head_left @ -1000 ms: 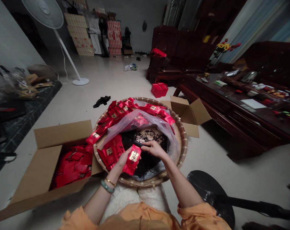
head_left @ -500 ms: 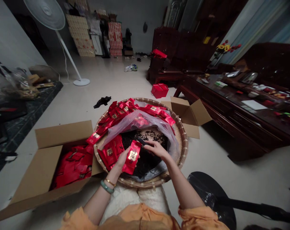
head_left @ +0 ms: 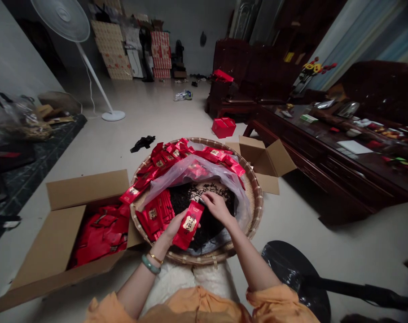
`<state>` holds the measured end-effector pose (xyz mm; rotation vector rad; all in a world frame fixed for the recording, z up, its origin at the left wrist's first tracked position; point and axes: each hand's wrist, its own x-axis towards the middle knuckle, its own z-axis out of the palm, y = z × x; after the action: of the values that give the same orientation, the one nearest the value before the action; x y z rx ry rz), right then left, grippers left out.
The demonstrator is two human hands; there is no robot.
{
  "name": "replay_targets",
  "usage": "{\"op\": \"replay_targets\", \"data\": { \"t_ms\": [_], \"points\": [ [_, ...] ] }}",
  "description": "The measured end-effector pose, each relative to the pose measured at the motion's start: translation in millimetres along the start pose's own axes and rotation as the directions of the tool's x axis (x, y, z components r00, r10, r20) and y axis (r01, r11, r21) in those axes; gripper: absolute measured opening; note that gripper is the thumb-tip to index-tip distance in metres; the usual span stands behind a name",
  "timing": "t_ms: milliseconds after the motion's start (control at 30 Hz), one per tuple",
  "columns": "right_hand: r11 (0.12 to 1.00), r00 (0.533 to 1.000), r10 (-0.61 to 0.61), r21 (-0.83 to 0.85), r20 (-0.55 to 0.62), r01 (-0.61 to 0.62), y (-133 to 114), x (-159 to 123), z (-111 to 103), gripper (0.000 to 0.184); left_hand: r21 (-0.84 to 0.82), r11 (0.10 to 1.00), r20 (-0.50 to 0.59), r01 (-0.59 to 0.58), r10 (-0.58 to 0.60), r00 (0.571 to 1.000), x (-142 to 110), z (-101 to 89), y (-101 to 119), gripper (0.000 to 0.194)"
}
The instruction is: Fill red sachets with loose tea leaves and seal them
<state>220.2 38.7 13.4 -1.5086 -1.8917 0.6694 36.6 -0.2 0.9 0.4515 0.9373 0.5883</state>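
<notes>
My left hand (head_left: 173,229) is closed around a red packet (head_left: 189,224) with a gold label, tilted over the basket. At the packet's upper end, my right hand (head_left: 217,208) pinches a small black scoop (head_left: 202,201); its tip is at the packet's mouth, and whether it is inside I cannot tell. Below both hands, dark loose tea leaves (head_left: 208,233) lie in a clear plastic bag (head_left: 241,190) spread in a round woven basket (head_left: 258,211). Several red packets (head_left: 156,214) stand at the basket's left, and more lie along its far side.
On the left, an open carton (head_left: 60,233) holds many red packets. Another open carton (head_left: 281,157) stands behind the basket at right, by a dark wooden table (head_left: 311,166). A black round stand base (head_left: 291,273) is near my right elbow. A white fan (head_left: 113,115) stands further back.
The black scoop has come to the packet's upper end, and my right hand has shifted with it. The packet has tilted and moved slightly right in my left hand.
</notes>
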Motion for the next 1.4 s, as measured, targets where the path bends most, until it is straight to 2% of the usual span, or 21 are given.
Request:
{"op": "replay_targets", "data": {
  "t_ms": [133, 333, 400, 500, 567, 633, 733, 833, 967, 1033, 1100, 1200, 1300, 1400],
  "points": [
    [0.995, 0.990, -0.038, 0.095, 0.134, 0.025, -19, 7, 14, 0.028, 0.016, 1.000, 0.010, 0.017, -0.017, 1.000, -1, 1.0, -1, 0.048],
    [0.992, 0.987, -0.109, 0.073, 0.116, 0.101, -20, 3, 25, 0.032, 0.009, 0.999, 0.068, 0.053, -0.053, 0.996, -4, -2.3, -2, 0.047],
    [0.992, 0.986, -0.085, 0.105, 0.143, 0.070, -17, 3, 24, 0.034, 0.002, 0.998, 0.073, 0.069, -0.069, 0.995, -4, -2.3, -2, 0.047],
    [0.986, 0.982, 0.020, 0.159, 0.186, -0.050, -6, 6, 18, 0.042, -0.016, 0.998, 0.056, 0.065, -0.064, 0.996, -1, -3.5, -2, 0.049],
    [0.991, 0.983, 0.099, 0.075, 0.156, -0.111, 5, 6, 15, 0.044, -0.038, 0.998, 0.040, 0.041, -0.039, 0.998, 1, -6.0, -2, 0.049],
    [0.971, 0.980, 0.181, -0.173, 0.084, -0.164, 19, 2, 13, 0.036, -0.067, 0.998, 0.033, 0.014, -0.012, 0.999, 2, -9.1, -1, 0.049],
    [0.826, 0.961, 0.278, -0.512, 0.003, -0.237, 34, -7, 16, 0.049, -0.097, 0.995, 0.033, -0.009, 0.012, 0.999, 3, -11.7, 1, 0.048],
    [0.749, 0.949, 0.315, -0.610, -0.015, -0.258, 42, -13, 21, 0.053, -0.105, 0.994, 0.030, -0.013, 0.016, 0.999, 2, -10.7, 1, 0.048],
    [0.742, 0.938, 0.345, -0.622, 0.038, -0.248, 46, -13, 23, 0.055, -0.123, 0.992, 0.023, -0.003, 0.006, 1.000, 0, -8.6, 2, 0.048],
    [0.774, 0.938, 0.344, -0.581, 0.048, -0.254, 49, -12, 20, 0.056, -0.135, 0.991, 0.025, -0.004, 0.008, 1.000, -1, -8.7, 3, 0.048],
    [0.848, 0.945, 0.323, -0.458, 0.050, -0.265, 51, -11, 14, 0.050, -0.141, 0.990, 0.025, -0.012, 0.015, 1.000, -2, -9.4, 3, 0.047],
    [0.970, 0.966, 0.234, -0.100, 0.111, -0.223, 46, -9, -1, 0.044, -0.127, 0.992, 0.019, -0.022, 0.025, 1.000, -3, -9.7, 3, 0.047],
    [0.960, 0.956, 0.115, 0.216, 0.269, -0.177, 28, -10, -14, 0.046, -0.096, 0.995, -0.004, -0.008, 0.008, 1.000, -2, -7.3, 2, 0.046],
    [0.942, 0.932, 0.018, 0.305, 0.361, -0.136, 8, -10, -17, 0.043, -0.079, 0.997, -0.013, 0.002, -0.003, 1.000, -2, -4.1, 2, 0.047]
  ]
}}
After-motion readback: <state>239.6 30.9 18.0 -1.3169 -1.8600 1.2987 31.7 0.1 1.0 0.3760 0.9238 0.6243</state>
